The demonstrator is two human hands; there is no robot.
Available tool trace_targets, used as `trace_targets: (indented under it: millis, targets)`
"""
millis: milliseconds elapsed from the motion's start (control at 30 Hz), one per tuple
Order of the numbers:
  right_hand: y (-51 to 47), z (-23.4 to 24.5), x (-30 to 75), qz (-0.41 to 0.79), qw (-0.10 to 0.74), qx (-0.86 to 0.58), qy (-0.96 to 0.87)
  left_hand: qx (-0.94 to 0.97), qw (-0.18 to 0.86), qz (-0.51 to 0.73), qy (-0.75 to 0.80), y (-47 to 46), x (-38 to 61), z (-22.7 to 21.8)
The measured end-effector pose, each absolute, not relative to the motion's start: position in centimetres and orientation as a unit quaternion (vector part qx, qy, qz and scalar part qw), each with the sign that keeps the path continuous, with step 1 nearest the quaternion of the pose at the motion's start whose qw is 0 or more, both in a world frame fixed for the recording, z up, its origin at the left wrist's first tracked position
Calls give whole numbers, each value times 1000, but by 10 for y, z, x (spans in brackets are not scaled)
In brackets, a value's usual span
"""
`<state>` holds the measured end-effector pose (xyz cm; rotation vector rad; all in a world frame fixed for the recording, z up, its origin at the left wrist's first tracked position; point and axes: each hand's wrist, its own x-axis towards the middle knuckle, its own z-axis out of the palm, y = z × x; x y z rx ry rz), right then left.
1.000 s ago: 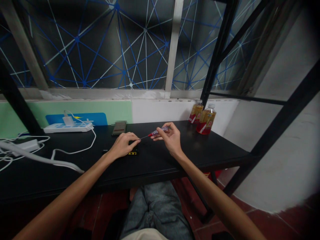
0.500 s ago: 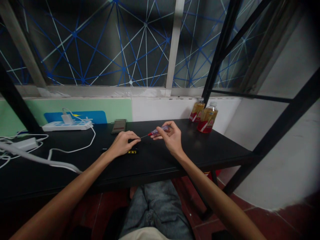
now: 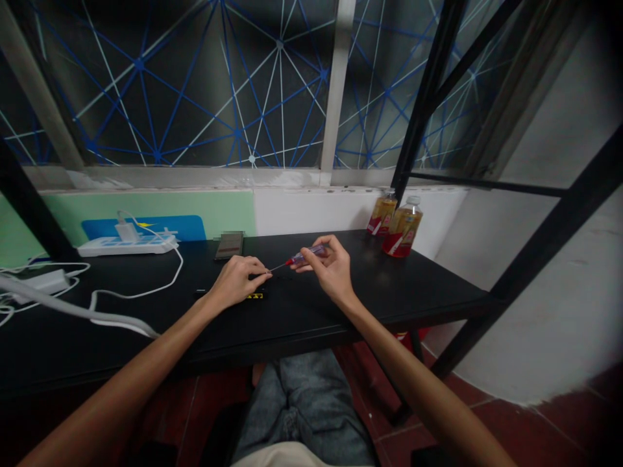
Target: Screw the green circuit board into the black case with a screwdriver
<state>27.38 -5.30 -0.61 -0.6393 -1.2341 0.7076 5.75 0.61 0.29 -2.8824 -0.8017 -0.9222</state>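
My right hand is closed round the handle of a screwdriver, which is see-through purplish with a red collar. Its thin metal shaft points left, toward the fingertips of my left hand. Thumb and fingers of that hand are pinched together at the shaft's tip; whatever sits between them is too small to make out. Partly hidden beneath the left hand, a dark flat object with yellow-and-black markings lies on the black table. A phone-like dark slab rests just behind the left hand.
Two bottles of amber drink stand at the back right. On the left are a white power strip with a plugged-in charger and several loose white cables. Black frame posts rise at the table's ends, before a window.
The whole view has shifted slightly. Both hands keep nearly the same pose, with the screwdriver still pointing at the left fingertips.
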Motion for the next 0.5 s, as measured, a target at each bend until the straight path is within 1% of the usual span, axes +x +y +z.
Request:
trace_targets:
  millis: [267,500]
  targets:
    - [-53,-8,273,318,714,-271,-562,-921,17,-293,-256,7,57,3]
    - [-53,-10,273,312,704,-283,-572,-924,26,-283,-255,6,57,3]
